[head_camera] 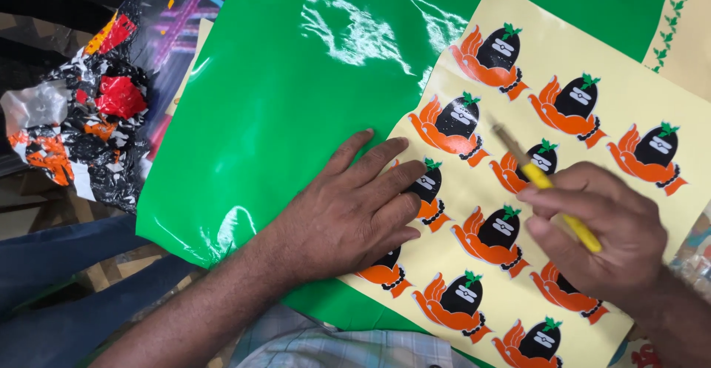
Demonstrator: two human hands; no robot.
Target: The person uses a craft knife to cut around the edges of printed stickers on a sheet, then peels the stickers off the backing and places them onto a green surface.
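Sticker sheet (518, 109), pale yellow with rows of orange-and-black designs, lies on our green glossy sheet (296, 101), its long axis slanting from upper right down toward us at lower middle. Our left hand (355, 209) rests flat on the sticker sheet's left edge, fingers spread apart, covering some stickers. Our right hand (607, 231) has its grip closed around a yellow tool (552, 194), whose blurred tip points up-left over the stickers. Crumpled scraps (81, 127) lie well apart at left.
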